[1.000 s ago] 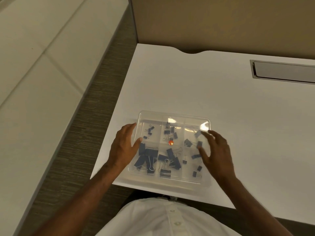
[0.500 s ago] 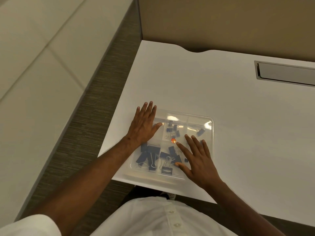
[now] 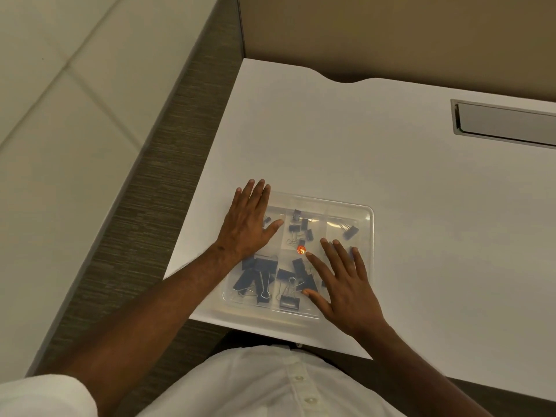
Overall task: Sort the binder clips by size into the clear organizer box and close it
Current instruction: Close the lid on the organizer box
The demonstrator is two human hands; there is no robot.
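Both hands lie spread flat on the clear box (image 3: 368,233) at the tabletop's (image 3: 361,152) near-left corner: left hand (image 3: 249,224) far-left, right hand (image 3: 346,284) near-right.

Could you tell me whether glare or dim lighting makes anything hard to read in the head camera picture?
Head view: warm, dim light; pale glare patches on the clear organizer box lid veil its far compartments; an orange light spot sits mid-lid; the left hand and right hand hide some binder clips; wide-angle bending curves the desk edges.
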